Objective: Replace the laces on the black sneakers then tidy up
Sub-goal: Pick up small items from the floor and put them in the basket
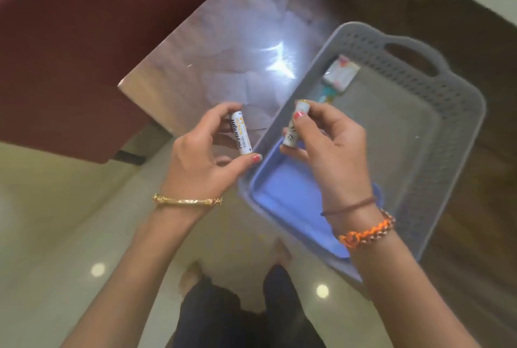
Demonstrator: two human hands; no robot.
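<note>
fingers of each hand, left hand [200,151] and right hand [330,146], pinch one battery (both above the basket [436,112]).

Basket [436,112] packets [340,74] blurred

A glossy pale cream tiled floor [70,207] fills the lower left, mirroring round ceiling lights. A dark maroon upholstered seat [70,53] occupies the upper left, beside the plastic-covered bench [212,62].

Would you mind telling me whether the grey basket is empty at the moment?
Not empty: the grey basket holds a small wrapped packet near its far handle; most of its floor is bare.
</note>
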